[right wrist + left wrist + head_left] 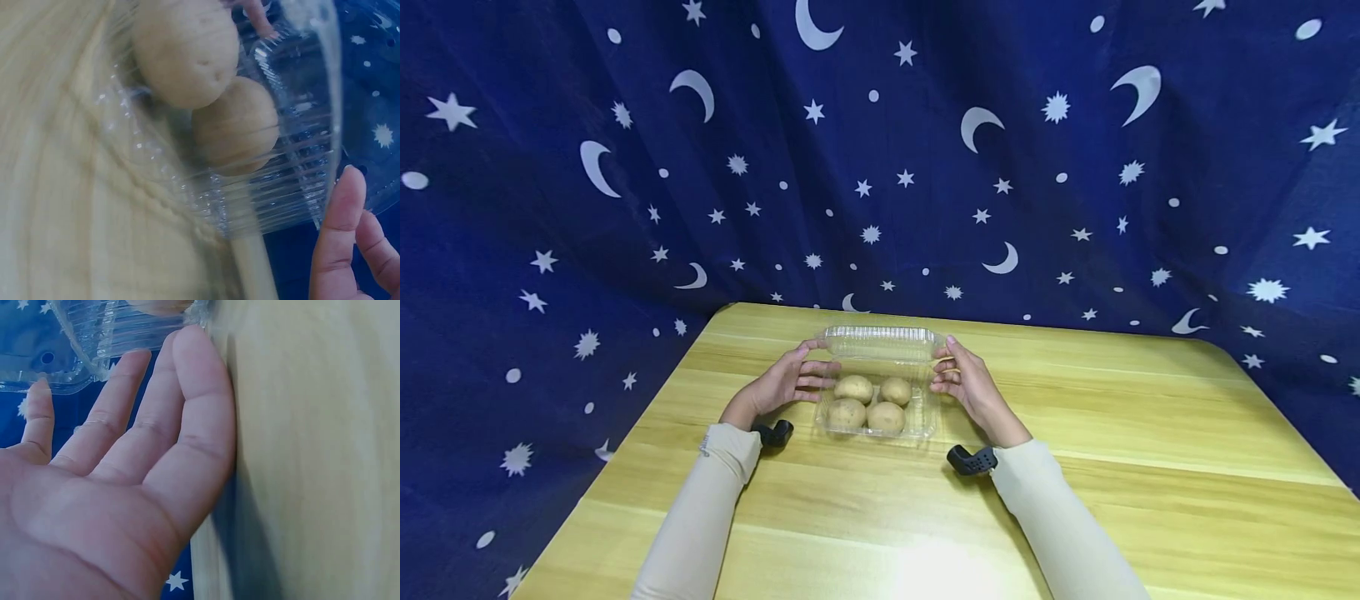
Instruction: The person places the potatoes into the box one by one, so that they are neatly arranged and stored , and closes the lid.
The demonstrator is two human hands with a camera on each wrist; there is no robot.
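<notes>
A clear plastic clamshell box (925, 421) sits on the table, its lid (880, 343) raised at the far side. Several potatoes (886, 418) lie inside; the right wrist view shows two of them through the ribbed wall. My left hand (782, 382) is at the box's left side, fingers extended, fingertips right at the wall and lid edge. On the other side, my right hand (972, 385) has its fingers slightly bent, with a fingertip (351, 178) close against the clear rim.
The box stands on a wood-grain table (1120, 417). Behind it and to the left hangs a dark blue curtain (910, 225) with moons and stars. Black wrist-worn devices (972, 460) protrude inward from both forearms, near the table.
</notes>
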